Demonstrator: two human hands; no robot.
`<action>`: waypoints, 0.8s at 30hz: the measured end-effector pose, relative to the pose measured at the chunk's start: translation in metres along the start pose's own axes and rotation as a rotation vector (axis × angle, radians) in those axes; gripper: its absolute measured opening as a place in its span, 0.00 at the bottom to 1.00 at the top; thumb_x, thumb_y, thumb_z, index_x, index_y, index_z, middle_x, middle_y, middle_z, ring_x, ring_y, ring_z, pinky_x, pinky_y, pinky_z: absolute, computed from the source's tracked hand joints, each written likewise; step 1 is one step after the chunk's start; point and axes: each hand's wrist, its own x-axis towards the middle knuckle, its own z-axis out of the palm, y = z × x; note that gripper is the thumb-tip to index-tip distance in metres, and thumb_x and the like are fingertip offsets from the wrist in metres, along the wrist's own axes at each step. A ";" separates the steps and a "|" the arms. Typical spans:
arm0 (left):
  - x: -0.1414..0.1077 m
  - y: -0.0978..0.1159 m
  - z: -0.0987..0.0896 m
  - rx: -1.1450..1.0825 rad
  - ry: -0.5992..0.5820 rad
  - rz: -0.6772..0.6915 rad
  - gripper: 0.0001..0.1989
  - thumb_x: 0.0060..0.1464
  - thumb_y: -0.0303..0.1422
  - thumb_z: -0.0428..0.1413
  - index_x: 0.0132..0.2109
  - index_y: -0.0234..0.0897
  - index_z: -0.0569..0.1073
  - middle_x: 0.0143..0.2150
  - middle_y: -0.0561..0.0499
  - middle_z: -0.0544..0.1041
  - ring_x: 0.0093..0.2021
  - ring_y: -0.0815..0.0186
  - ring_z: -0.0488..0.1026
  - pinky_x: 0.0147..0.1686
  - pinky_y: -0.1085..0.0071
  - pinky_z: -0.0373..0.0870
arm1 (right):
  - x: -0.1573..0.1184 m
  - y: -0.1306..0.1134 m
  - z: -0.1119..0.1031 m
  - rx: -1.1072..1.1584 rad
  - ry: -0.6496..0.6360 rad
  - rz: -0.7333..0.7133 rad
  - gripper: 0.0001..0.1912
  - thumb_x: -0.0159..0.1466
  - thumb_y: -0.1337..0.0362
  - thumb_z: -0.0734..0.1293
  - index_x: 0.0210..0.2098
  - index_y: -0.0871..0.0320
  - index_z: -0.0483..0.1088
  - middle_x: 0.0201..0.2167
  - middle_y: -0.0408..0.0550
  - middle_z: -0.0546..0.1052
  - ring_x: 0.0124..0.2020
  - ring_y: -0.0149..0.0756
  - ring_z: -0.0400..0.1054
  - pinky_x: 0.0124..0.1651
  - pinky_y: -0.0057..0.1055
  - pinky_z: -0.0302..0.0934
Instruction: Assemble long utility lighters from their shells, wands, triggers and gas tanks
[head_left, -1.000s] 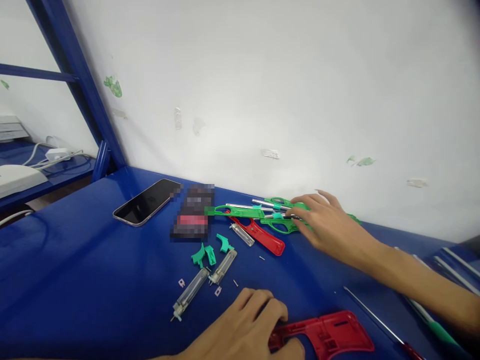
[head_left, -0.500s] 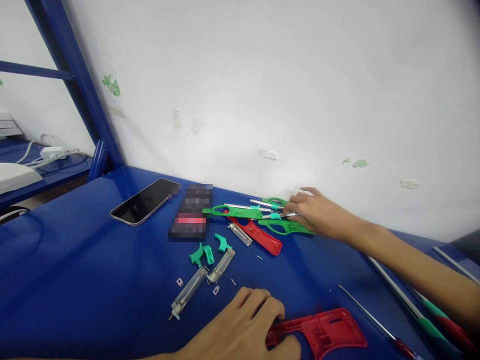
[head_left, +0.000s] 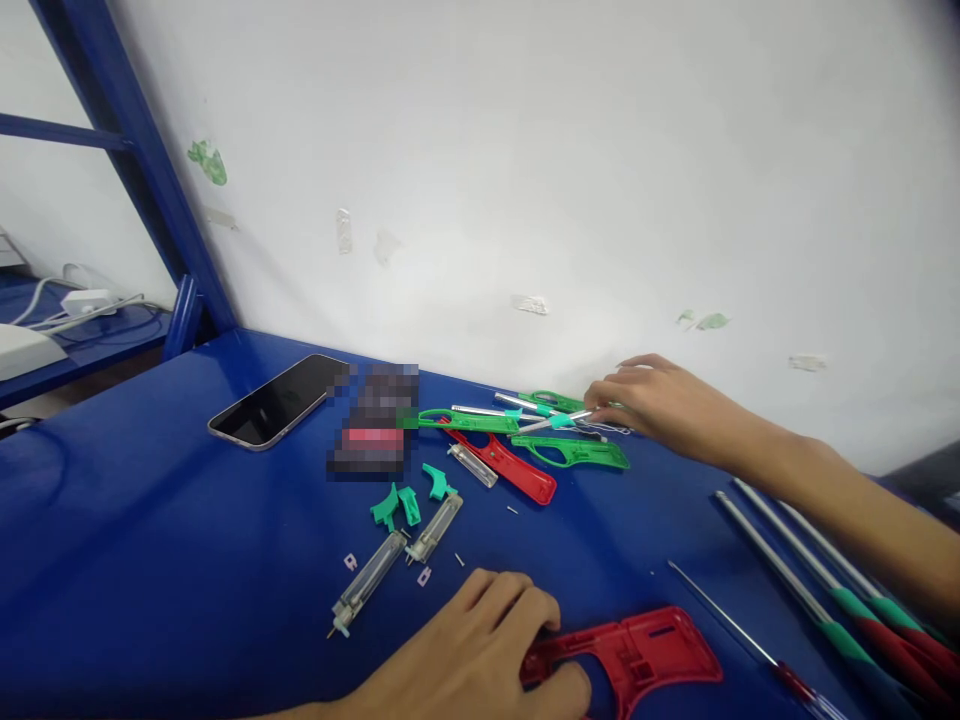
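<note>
My left hand (head_left: 487, 650) is closed round the handle end of a red plastic casing half (head_left: 645, 655), low on the blue table (head_left: 247, 560). At the back right, my right hand (head_left: 637, 405) has its fingers bent at a thin metal tube with a teal sleeve (head_left: 561, 421); whether it grips the tube is hard to make out. Beside it are green casing halves (head_left: 581, 453) and more metal tubes. A second red casing half (head_left: 525, 472) rests in front of them. Clear fuel tanks (head_left: 371, 580) and teal triggers (head_left: 385, 507) lie left of centre.
A phone (head_left: 281, 400) lies at the back left, next to a blurred patch. A screwdriver (head_left: 724, 615) and several lighters with metal tubes (head_left: 795, 570) lie on the right. Small screws (head_left: 460, 560) and pink clips are scattered in the middle. A white wall stands behind.
My right hand has lifted slightly and shifted right, uncovering the end of the green casing and some thin wires. The view has shifted a little. My left hand keeps its hold on the red casing.
</note>
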 end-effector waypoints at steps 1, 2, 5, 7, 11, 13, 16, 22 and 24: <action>0.000 0.000 0.000 0.003 -0.004 -0.002 0.03 0.68 0.30 0.59 0.46 0.40 0.72 0.43 0.50 0.73 0.42 0.62 0.70 0.40 0.68 0.67 | -0.003 0.001 -0.004 -0.008 0.013 0.012 0.17 0.78 0.55 0.58 0.41 0.52 0.76 0.34 0.48 0.82 0.37 0.43 0.76 0.53 0.48 0.65; -0.001 0.000 0.001 0.001 -0.007 -0.002 0.03 0.68 0.30 0.60 0.46 0.41 0.72 0.44 0.50 0.73 0.43 0.62 0.70 0.41 0.68 0.68 | -0.007 0.001 -0.007 -0.015 0.027 0.026 0.18 0.78 0.54 0.58 0.41 0.52 0.76 0.34 0.48 0.82 0.37 0.43 0.76 0.52 0.47 0.65; -0.002 0.000 0.004 -0.019 -0.004 -0.021 0.01 0.69 0.30 0.58 0.46 0.41 0.73 0.44 0.50 0.73 0.43 0.61 0.71 0.41 0.68 0.68 | -0.020 0.000 -0.019 -0.034 0.073 0.076 0.22 0.78 0.52 0.55 0.40 0.52 0.76 0.34 0.48 0.83 0.36 0.44 0.75 0.50 0.47 0.66; -0.003 0.000 0.005 -0.047 0.041 -0.020 0.02 0.69 0.29 0.57 0.45 0.41 0.73 0.43 0.50 0.73 0.41 0.62 0.71 0.38 0.69 0.68 | -0.033 0.000 -0.027 -0.047 0.118 0.121 0.24 0.79 0.50 0.53 0.41 0.52 0.77 0.36 0.49 0.83 0.35 0.45 0.76 0.46 0.46 0.66; -0.002 0.001 -0.002 -0.112 0.018 -0.077 0.08 0.65 0.24 0.55 0.49 0.41 0.73 0.47 0.47 0.75 0.41 0.62 0.73 0.39 0.70 0.73 | -0.066 -0.010 -0.048 -0.080 0.230 0.218 0.28 0.79 0.47 0.50 0.45 0.49 0.79 0.40 0.50 0.85 0.37 0.49 0.77 0.39 0.46 0.65; -0.002 0.003 -0.012 -0.137 0.000 -0.130 0.19 0.62 0.21 0.54 0.56 0.43 0.73 0.50 0.47 0.77 0.44 0.61 0.76 0.44 0.68 0.77 | -0.081 -0.024 -0.060 -0.065 0.284 0.223 0.26 0.78 0.46 0.52 0.45 0.48 0.79 0.38 0.48 0.85 0.35 0.48 0.78 0.38 0.45 0.66; -0.004 0.008 -0.026 -0.150 0.159 -0.239 0.27 0.59 0.20 0.54 0.63 0.46 0.69 0.55 0.46 0.77 0.51 0.59 0.79 0.50 0.67 0.80 | -0.098 -0.061 -0.075 0.005 0.346 0.117 0.20 0.79 0.50 0.56 0.43 0.47 0.77 0.37 0.44 0.84 0.35 0.42 0.78 0.38 0.41 0.68; -0.004 0.010 -0.037 -0.184 0.289 -0.343 0.28 0.63 0.29 0.55 0.69 0.46 0.65 0.59 0.44 0.78 0.59 0.52 0.77 0.56 0.59 0.80 | -0.110 -0.145 -0.078 0.069 0.185 0.052 0.17 0.78 0.69 0.57 0.43 0.51 0.77 0.35 0.44 0.83 0.32 0.40 0.76 0.41 0.39 0.66; -0.003 0.007 -0.035 -0.186 0.208 -0.280 0.27 0.65 0.31 0.56 0.69 0.46 0.66 0.56 0.47 0.81 0.56 0.55 0.79 0.58 0.59 0.78 | -0.111 -0.160 -0.071 0.129 0.175 0.084 0.14 0.75 0.72 0.62 0.42 0.52 0.77 0.36 0.44 0.83 0.33 0.38 0.76 0.43 0.37 0.64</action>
